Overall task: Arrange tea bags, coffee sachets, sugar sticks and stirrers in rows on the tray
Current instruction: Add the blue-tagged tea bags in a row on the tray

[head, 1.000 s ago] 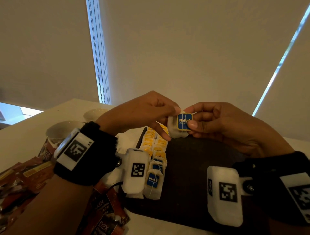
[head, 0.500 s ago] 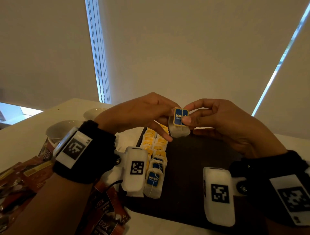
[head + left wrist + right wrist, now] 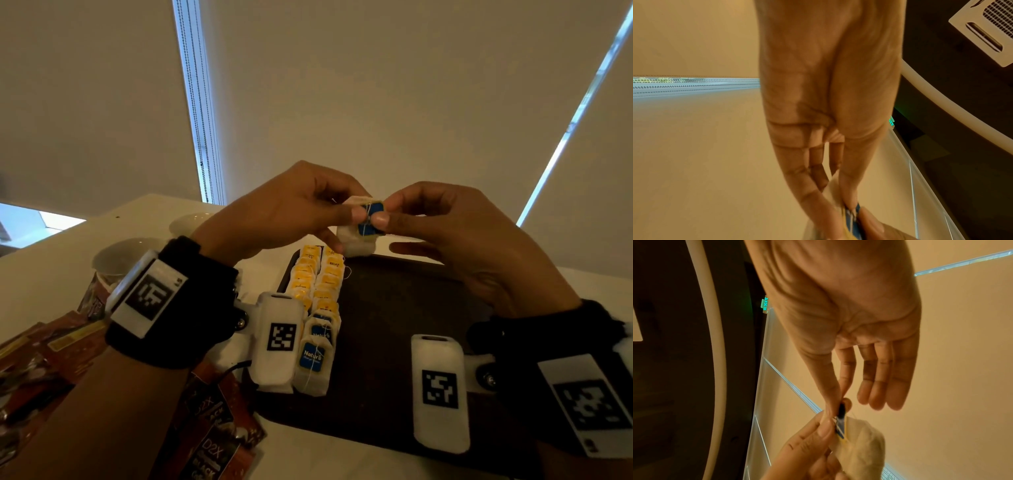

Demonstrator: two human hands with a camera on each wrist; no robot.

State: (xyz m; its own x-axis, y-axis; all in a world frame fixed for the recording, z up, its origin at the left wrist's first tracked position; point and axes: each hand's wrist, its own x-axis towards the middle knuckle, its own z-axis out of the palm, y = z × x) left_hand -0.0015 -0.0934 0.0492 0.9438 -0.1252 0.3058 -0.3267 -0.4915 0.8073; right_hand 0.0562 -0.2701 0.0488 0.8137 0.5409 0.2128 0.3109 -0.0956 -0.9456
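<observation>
Above the far edge of the dark tray [image 3: 394, 308] both hands hold one white tea bag [image 3: 356, 241] [image 3: 861, 447] in the air. My left hand [image 3: 349, 219] [image 3: 846, 204] pinches the bag and the left edge of its blue tag [image 3: 370, 219]. From the other side, my right hand [image 3: 385, 214] [image 3: 838, 404] pinches the tag [image 3: 841, 412] between thumb and forefinger, its other fingers straight. String crosses the tag. On the tray's left side lie two rows of tea bags, yellow-tagged [image 3: 317, 274] at the far end and blue-tagged [image 3: 313, 356] nearer me.
Red-brown coffee sachets [image 3: 212, 445] are heaped on the white table left of the tray. Two white cups [image 3: 120, 255] [image 3: 191, 222] stand behind them. The tray's middle and right part is bare dark surface. Window blinds fill the background.
The tea bag has risen slightly and its blue tag has turned. Both thumbs now meet on the tag, with string across it.
</observation>
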